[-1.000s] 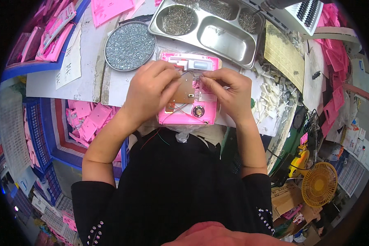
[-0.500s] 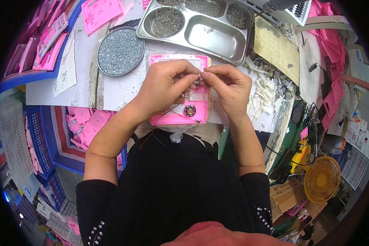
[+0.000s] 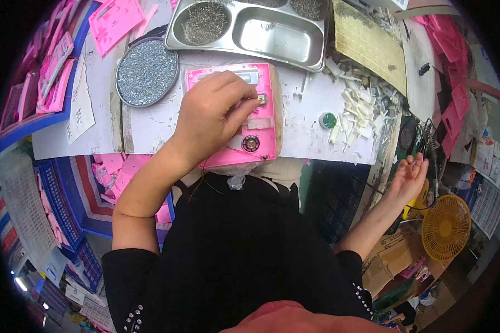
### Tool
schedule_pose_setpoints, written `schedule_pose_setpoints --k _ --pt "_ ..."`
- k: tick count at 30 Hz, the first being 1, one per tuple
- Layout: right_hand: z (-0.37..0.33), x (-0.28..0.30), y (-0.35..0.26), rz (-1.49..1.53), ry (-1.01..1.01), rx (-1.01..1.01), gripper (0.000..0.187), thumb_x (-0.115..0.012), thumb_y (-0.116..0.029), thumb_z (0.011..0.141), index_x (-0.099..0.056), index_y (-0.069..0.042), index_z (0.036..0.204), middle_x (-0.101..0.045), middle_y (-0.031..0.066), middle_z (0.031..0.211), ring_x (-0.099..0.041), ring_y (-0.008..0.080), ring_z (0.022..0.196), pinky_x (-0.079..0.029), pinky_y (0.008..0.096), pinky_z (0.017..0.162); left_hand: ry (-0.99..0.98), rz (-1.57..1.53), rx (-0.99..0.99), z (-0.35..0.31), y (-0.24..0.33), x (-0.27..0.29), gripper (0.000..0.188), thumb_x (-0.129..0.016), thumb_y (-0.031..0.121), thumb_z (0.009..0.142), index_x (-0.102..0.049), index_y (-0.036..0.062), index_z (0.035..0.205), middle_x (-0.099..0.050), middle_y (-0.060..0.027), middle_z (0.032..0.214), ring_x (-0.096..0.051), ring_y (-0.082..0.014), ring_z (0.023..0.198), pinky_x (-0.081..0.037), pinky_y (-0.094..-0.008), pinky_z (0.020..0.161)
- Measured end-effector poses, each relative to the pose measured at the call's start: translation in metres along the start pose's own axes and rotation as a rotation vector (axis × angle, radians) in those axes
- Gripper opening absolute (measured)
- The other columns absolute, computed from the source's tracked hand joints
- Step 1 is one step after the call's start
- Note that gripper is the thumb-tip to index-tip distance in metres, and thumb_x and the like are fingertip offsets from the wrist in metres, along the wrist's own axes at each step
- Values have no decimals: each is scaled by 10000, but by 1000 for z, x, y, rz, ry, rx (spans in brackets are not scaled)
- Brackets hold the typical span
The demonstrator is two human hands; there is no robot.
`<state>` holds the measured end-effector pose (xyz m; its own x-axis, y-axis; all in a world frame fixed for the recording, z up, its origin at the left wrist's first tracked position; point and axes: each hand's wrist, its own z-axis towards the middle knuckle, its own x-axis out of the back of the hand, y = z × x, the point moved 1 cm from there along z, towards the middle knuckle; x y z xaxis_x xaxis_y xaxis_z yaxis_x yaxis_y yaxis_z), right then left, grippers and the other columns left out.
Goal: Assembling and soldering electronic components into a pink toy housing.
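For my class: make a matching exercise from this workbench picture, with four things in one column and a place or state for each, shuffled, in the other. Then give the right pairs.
Things:
1. left hand
2. right hand
3. round dish
4. fan

Places or states:
A. yellow, low at the person's right
B. full of small silvery bits, left of the pink case
C. resting on the pink case
D. off the table, open, reaching right

Pairs: 1-C, 2-D, 3-B, 4-A
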<state>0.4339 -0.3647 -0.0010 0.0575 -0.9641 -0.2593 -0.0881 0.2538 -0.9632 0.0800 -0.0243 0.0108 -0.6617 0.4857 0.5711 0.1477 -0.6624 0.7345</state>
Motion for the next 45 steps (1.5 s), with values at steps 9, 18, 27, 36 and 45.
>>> schedule_pose_setpoints --k 9,18,27,36,45 --pt "44 18 -11 -186 178 352 149 -716 -134 969 -597 -54 928 -520 9 711 -488 99 610 -353 248 494 -8 255 -103 0 -2 -13 142 -812 123 726 -705 101 816 -624 -38 1099 -540 -273 1010 -367 -421 884" --pt "-98 -47 31 -172 -375 236 236 -701 -245 927 -589 -64 1029 -639 65 885 -571 101 649 -478 230 552 -43 283 -57 -1 -1 -14 158 -830 121 709 -722 102 823 -616 -44 1112 -529 -273 1033 -362 -415 912" --pt "-157 -142 74 -174 -957 193 266 -786 -68 862 -602 5 1040 -569 36 771 -438 81 632 -324 241 579 -58 288 -43 1 -2 -14 161 -830 125 701 -713 104 810 -616 -36 1124 -526 -269 1043 -357 -412 921" --pt "-157 -147 81 -219 -1004 241 270 -799 -62 849 -614 -12 1039 -581 36 749 -450 88 610 -330 244 559 -59 319 -53 1 -3 -14 156 -817 138 703 -707 112 811 -616 -27 1110 -524 -268 1036 -353 -416 912" --pt "-160 -149 82 -235 -990 241 269 -795 -59 844 -615 -15 1038 -588 42 733 -474 103 610 -350 250 559 -42 323 -65 1 -3 -15 152 -807 134 697 -701 116 804 -620 -25 1096 -529 -267 1020 -352 -417 901"
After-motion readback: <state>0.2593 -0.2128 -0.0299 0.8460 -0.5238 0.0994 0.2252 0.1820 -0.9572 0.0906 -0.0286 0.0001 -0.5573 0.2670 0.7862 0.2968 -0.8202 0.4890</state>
